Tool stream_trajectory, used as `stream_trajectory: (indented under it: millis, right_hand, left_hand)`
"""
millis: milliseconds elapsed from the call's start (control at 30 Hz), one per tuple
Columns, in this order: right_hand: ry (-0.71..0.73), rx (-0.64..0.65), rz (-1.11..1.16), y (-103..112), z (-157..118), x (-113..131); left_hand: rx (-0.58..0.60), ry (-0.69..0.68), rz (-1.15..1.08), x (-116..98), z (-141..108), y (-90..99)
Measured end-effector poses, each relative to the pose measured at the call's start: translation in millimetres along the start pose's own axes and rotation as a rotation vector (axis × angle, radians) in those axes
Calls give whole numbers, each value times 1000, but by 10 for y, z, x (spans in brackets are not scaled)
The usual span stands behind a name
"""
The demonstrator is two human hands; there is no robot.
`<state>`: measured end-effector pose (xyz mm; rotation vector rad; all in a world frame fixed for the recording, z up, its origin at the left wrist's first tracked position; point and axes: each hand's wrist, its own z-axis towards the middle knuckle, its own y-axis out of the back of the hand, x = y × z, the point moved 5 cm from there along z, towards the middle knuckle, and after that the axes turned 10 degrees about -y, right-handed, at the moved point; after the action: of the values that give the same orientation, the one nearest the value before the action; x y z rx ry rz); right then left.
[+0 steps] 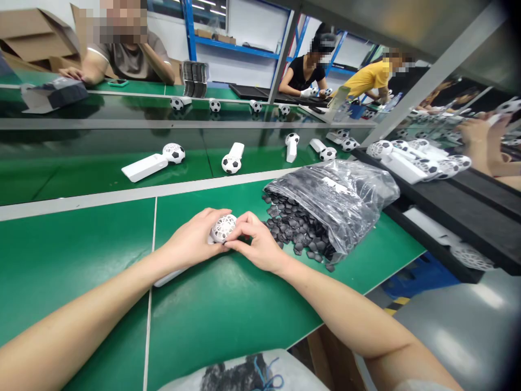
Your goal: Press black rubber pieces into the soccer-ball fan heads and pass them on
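Observation:
A white device with a latticed, football-patterned round head (224, 227) lies over the green table, its handle (171, 277) mostly hidden under my left wrist. My left hand (197, 236) is closed around the head from the left. Thumb and fingers of my right hand (254, 241) are pinched together against the head's right side; what is between the fingertips is too small and covered to make out. Just right of that hand, loose black flat pieces (299, 231) spill from a clear plastic bag (345, 198).
Beyond the table edge, a conveyor belt (81, 168) carries several white devices with black-and-white ball heads (174, 153). Black trays (459, 217) with more devices are stacked at the right. Opposite sits a person (130, 60); other people work farther back and at the far right.

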<state>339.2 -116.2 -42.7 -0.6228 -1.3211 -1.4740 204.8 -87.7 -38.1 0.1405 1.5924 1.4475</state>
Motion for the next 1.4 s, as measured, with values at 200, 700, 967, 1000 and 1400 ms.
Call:
stream_trajectory:
  millis: [200,700,967,1000,1400]
  right_hand:
    - [-91,-13,16,4,3,-65]
    - [-100,24,-70,-31,8,-117]
    - [-343,-233,-712,678,254,-416]
    - [-397,-225,-810,736,266,-456]
    - [-567,-55,-753,846,191,-611]
  left_hand:
    - [-5,8,17,2,2,15]
    - [-39,-15,9,-11,6,19]
    - [-6,118,27,150,0,-14]
    - [6,121,47,147,1,-3]
    - [68,-149,238,28,18,155]
